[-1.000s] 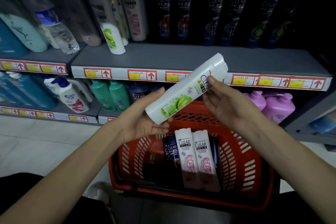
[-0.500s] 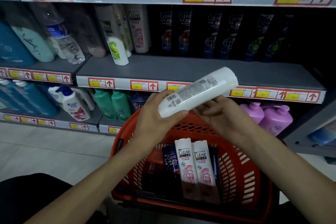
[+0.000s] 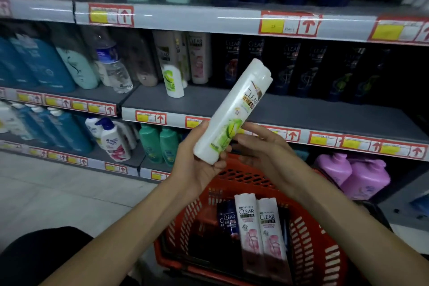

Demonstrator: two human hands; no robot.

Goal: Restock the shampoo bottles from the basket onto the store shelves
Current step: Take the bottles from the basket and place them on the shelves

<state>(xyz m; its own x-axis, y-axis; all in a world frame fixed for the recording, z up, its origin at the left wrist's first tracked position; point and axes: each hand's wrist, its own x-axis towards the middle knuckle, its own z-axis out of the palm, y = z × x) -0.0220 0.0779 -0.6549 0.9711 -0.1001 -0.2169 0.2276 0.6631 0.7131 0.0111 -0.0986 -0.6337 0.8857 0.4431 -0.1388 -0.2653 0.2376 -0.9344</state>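
Observation:
A white CLEAR shampoo bottle (image 3: 234,111) with a green leaf label tilts up and to the right in front of the middle shelf (image 3: 301,111), label toward me. My left hand (image 3: 197,169) grips its lower end from below. The fingers of my right hand (image 3: 262,148) lie fairly straight against the bottle's lower right side. Beneath my hands stands the red basket (image 3: 313,227), which holds two white bottles with pink labels (image 3: 248,227) and a dark bottle (image 3: 228,220). A matching white and green bottle (image 3: 173,81) stands on the middle shelf.
Dark CLEAR bottles (image 3: 290,65) line the back of the middle shelf, with bare grey board in front of them. Blue and teal bottles and a water bottle (image 3: 113,67) fill the left bay. Purple jugs (image 3: 362,176) sit low on the right.
The bottle has turned so its label faces me again and now tilts more upright. My view has lifted, bringing a higher shelf into sight.

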